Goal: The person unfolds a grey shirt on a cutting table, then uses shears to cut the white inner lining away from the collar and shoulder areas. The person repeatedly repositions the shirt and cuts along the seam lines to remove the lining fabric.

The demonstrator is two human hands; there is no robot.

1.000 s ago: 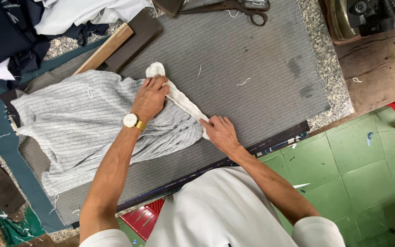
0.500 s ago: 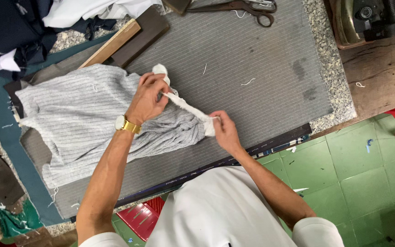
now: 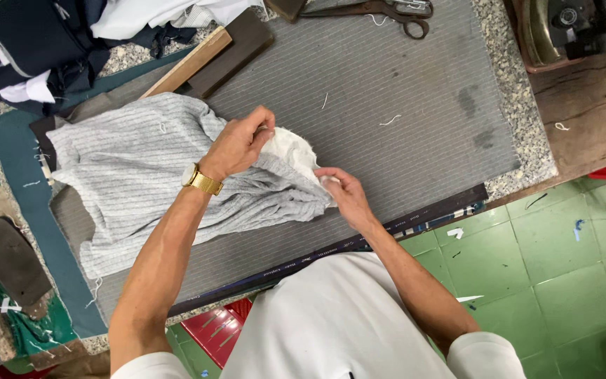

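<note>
Two hands are at work on one grey striped garment (image 3: 135, 175), which lies spread on the grey ribbed mat (image 3: 387, 84) covering the desk (image 3: 527, 151), to the left of centre. Your left hand (image 3: 236, 144) is closed in a pinch on the far end of a white fabric piece (image 3: 292, 151) that sits at the garment's right edge; one gold wristwatch (image 3: 201, 180) shows on that wrist. Your right hand (image 3: 341, 189) grips the near end of the same white piece between thumb and fingertips, just right of the bunched grey cloth. The two hands are near each other, with the white piece bunched between them.

Far from you, at the top edge of the mat, lies one pair of dark scissors (image 3: 387, 10). One wooden ruler (image 3: 187, 63) rests at a slant beside one dark flat block (image 3: 236, 49), both to the far left of the mat. A heap of dark and white clothes (image 3: 43, 42) fills the far left corner. One dark flat pad (image 3: 8, 260) lies on the green cloth at the near left. At least three loose white thread scraps (image 3: 389, 121) dot the mat and the wooden top to the right. Part of one metal machine (image 3: 569, 24) shows at the far right corner. Green floor tiles (image 3: 548, 245) lie to the near right.
</note>
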